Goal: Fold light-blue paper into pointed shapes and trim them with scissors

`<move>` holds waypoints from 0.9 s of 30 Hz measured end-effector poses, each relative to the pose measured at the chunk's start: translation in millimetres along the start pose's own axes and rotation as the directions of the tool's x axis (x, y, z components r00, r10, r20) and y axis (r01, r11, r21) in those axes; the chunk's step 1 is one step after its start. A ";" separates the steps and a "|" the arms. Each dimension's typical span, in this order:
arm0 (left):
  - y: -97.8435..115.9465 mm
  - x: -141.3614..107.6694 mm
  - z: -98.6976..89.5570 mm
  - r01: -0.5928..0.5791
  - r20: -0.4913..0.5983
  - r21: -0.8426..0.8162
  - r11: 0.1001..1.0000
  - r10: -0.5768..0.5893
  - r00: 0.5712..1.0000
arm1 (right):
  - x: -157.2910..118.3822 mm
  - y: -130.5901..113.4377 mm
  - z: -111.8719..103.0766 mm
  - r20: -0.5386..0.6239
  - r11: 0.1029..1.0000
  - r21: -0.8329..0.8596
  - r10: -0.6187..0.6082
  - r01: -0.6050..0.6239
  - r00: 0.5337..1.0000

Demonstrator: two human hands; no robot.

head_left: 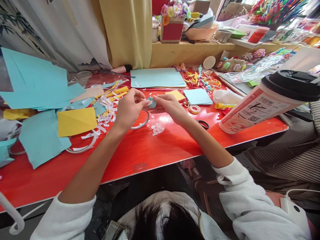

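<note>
Dark hair (165, 221) lies nearest the viewpoint, flanked by white sleeves (247, 193) pushed up the forearms. Red table (155, 150): its near edge rises obliquely toward the right corner, and its surface carries all the paper described below. Light-blue sheets (40, 136), large and overlapping, cover the left end. Takeaway cup (252, 110), black-lidded and tilted in view, occupies the area by the right corner. Stack of light-blue paper (158, 77), lying along the far edge. Left hand (131, 106) and right hand (170, 105), over the middle of the surface, their fingertips meeting from opposite sides. Yellow sheet (77, 122), toward the left end, partly overlying a light-blue one. Light-blue square sheet (198, 96), right of the hands, toward the far edge. Clear ring (143, 123), near the left hand. White paper shreds (157, 129), heaped between the hands and the near edge. Folded piece of light-blue paper (151, 103), smallest, over mid-surface; both hands pinch it between their fingertips, its exact shape partly hidden.
</note>
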State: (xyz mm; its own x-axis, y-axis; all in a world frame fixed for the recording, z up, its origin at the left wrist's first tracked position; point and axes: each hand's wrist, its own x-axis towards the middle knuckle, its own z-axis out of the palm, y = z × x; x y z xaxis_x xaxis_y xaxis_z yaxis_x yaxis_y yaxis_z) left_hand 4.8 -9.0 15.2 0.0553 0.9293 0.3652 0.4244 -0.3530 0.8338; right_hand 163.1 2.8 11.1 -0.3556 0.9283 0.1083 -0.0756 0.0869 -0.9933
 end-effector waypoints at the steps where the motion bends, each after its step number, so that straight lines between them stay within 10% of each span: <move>1: 0.1 -0.1 0.1 -0.003 -0.002 0.005 1.000 0.003 1.000 | -0.2 -0.2 0.3 0.005 1.000 0.014 0.005 -0.006 1.000; 27: 1.6 3.9 -4.1 -0.004 0.092 -0.108 0.994 0.014 0.996 | -1.4 1.3 1.5 0.004 0.995 0.065 0.080 -0.080 0.997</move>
State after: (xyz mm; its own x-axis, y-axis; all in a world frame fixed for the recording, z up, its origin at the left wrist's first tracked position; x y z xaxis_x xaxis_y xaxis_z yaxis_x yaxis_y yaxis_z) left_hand 2.0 -6.4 19.6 0.1442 0.9303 0.3374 0.3245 -0.3665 0.8720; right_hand 162.1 1.1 9.7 -0.3639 0.9310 0.0288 -0.1070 -0.0111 -0.9942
